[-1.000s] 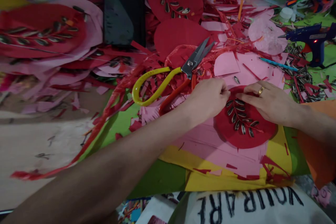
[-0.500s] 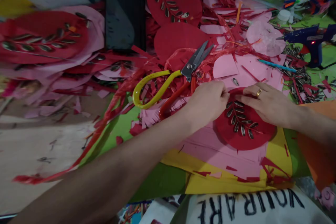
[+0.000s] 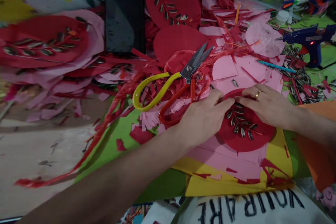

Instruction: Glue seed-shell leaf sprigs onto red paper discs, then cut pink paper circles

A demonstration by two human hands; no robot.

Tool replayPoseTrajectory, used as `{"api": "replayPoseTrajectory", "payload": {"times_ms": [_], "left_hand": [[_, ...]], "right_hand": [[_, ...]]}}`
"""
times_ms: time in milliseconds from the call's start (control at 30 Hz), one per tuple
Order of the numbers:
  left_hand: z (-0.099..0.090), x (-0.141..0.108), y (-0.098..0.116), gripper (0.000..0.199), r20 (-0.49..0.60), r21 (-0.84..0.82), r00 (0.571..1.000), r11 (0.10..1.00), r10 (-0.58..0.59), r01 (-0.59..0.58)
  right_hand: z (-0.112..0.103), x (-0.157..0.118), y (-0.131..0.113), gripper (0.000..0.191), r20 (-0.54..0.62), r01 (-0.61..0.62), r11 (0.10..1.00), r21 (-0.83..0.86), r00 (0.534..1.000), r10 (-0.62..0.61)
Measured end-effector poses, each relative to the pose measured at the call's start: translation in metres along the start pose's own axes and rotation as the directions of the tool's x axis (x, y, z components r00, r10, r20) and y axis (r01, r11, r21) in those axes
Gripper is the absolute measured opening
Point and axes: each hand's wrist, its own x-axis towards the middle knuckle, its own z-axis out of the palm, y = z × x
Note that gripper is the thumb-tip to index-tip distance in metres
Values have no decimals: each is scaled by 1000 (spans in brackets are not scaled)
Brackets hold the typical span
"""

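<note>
Two hands of mine, the left hand and the right hand, nearly meet over the upper part of a red paper disc, right of centre; its seed sprig lies just below my fingertips. The disc rests on pink sheets on the littered green counter, scissors mid-frame, a glue gun upper right. My left forearm slants up from lower left. Both hands' fingers are bent and narrow; I cannot tell whether they pinch anything.
</note>
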Motion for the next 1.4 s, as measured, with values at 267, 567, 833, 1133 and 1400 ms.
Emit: {"api": "replayPoseTrajectory", "payload": {"times_ms": [267, 567, 833, 1133, 1400], "left_hand": [[2, 3, 5, 40, 133, 203, 991, 979, -10, -18], [0, 3, 6, 41, 159, 190, 987, 982, -10, -21], [1, 2, 4, 40, 157, 123, 988, 992, -14, -5], [-24, 2, 4, 27, -106, -79, 943, 948, -316, 308], [-16, 16, 7, 26, 72, -58, 898, 897, -434, 438]], "right_hand": [[1, 0, -2, 43, -20, 7, 999, -42, 1000, -8], [-11, 16, -6, 41, 143, -58, 998, -30, 988, 62], [-8, 16, -2, 47, 98, -138, 984, 115, 987, 127], [-40, 2, 24, 30, 232, -467, 883, -38, 856, 463], [-29, 10, 30, 24, 486, -533, 841, 93, 761, 429]]}}
